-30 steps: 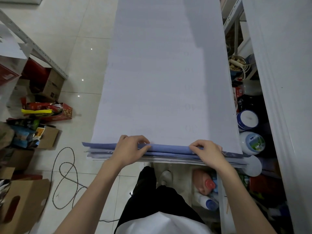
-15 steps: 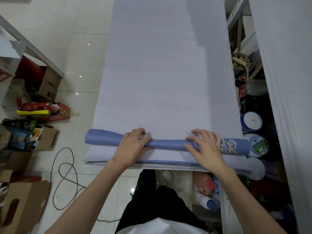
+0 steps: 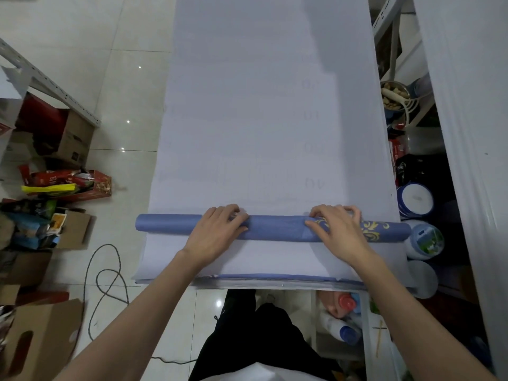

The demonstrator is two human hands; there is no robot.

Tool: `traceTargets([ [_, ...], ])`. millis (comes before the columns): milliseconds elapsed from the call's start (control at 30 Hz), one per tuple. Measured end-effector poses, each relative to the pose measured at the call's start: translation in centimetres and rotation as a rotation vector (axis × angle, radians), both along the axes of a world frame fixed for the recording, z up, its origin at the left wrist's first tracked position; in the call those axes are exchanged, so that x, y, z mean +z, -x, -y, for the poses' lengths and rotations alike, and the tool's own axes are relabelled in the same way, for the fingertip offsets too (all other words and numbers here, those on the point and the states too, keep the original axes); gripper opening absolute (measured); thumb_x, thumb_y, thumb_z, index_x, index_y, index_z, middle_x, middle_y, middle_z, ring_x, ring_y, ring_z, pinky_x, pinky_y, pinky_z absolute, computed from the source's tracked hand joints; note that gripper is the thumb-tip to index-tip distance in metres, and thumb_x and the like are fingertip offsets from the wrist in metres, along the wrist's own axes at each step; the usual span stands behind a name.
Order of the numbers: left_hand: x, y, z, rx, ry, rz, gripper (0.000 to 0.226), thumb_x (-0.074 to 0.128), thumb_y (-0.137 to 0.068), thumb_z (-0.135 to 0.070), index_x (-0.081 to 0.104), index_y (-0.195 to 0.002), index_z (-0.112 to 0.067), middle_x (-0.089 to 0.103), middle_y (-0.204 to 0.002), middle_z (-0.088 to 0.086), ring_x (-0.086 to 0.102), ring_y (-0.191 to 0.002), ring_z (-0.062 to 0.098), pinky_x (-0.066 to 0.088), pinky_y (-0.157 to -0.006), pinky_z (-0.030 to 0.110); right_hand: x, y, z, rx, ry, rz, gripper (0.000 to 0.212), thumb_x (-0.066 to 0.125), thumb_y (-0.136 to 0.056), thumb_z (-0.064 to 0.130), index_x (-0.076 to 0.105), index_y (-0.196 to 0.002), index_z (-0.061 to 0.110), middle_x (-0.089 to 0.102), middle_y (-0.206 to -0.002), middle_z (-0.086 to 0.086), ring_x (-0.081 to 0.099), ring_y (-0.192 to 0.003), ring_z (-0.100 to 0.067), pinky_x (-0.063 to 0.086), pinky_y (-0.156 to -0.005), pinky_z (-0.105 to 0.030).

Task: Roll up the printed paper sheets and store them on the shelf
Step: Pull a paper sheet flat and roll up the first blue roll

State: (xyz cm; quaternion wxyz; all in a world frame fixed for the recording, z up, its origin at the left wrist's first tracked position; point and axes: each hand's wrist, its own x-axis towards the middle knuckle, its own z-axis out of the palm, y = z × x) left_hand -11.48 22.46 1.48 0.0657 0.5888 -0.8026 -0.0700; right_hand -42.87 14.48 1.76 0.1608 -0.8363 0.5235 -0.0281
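A long stack of printed paper sheets (image 3: 269, 119) lies white side up and stretches away from me. Its near end is curled into a blue roll (image 3: 275, 228) with a gold pattern at the right end, lying across the stack. My left hand (image 3: 217, 232) presses on the roll left of centre, fingers curled over its top. My right hand (image 3: 336, 226) lies on the roll right of centre, fingers over the far side. More sheets (image 3: 261, 270) stay flat underneath, between the roll and the near edge.
Cardboard boxes (image 3: 41, 339) and packaging clutter the floor at left, beside a looped cable (image 3: 110, 276). A metal shelf frame (image 3: 49, 83) stands at left. Round tubs (image 3: 423, 240), bottles (image 3: 341, 328) and a shelf rack (image 3: 390, 23) crowd the right side.
Both hands have rolled the top sheet's near end away from me. The flat lifted edge became a thicker roll that moved further up the stack.
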Motion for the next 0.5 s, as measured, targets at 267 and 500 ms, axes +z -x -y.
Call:
traceTargets([
  [267,-0.5,-0.8,0.4,-0.041,0.047,-0.011,0.046,0.038,-0.102,-0.046,0.058,-0.128,-0.013,0.064,-0.107,0.007,0.059,-0.086,0.027,0.051,-0.078,0.04,0.4,1.5,-0.5,0.069,0.125,0.028,0.047,0.051,-0.09,0.065,0.068,-0.118,0.031,0.057,-0.113,0.006,0.053,-0.106,-0.018,0.025,-0.095,-0.041],
  [500,-1.3,-0.2,2.5,-0.001,0.162,0.033,0.017,0.059,-0.098,-0.022,0.06,-0.115,-0.015,0.063,-0.112,0.009,0.059,-0.086,0.03,0.046,-0.078,0.04,-0.4,-0.3,1.3,-0.043,0.204,-0.086,0.036,0.043,-0.097,0.052,0.067,-0.104,0.026,0.064,-0.11,0.002,0.058,-0.104,-0.025,0.031,-0.094,-0.046],
])
